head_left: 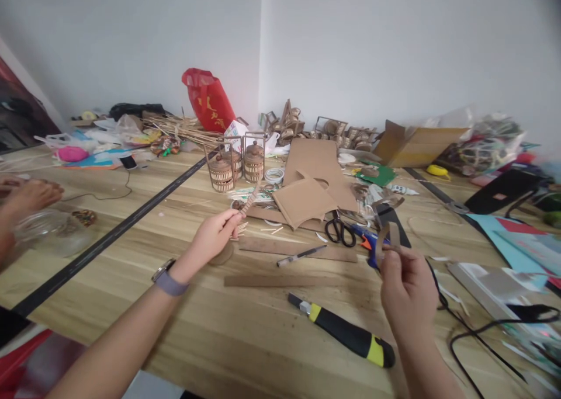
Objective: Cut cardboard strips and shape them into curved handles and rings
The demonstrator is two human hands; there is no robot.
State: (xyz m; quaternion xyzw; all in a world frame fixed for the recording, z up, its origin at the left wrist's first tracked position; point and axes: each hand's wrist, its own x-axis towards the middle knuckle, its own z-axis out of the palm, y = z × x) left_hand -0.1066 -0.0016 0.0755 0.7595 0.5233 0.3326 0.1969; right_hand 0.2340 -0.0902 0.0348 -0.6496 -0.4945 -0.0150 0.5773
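My left hand [218,233] is closed on a narrow strip [253,197] with light and dark bands, which points up and away. In my right hand [407,285], thumb and fingers pinch a brown cardboard strip [394,234] bent into a loop. Between the hands lie flat cardboard strips [289,281], a pen [301,255] and black-handled scissors [340,231]. A black and yellow utility knife [346,335] rests nearer to me, its blade end pointing left. Just beyond the right hand is a blue glue gun [370,244], partly hidden by that hand and the loop.
Small lidded striped baskets [221,174] in frames stand beyond my left hand. Cardboard sheets [304,200], a red bag [209,101] and an open box [416,145] sit farther back. At left are another person's hands [33,195] and a clear jar [52,232]. Black cords [464,329] run at right.
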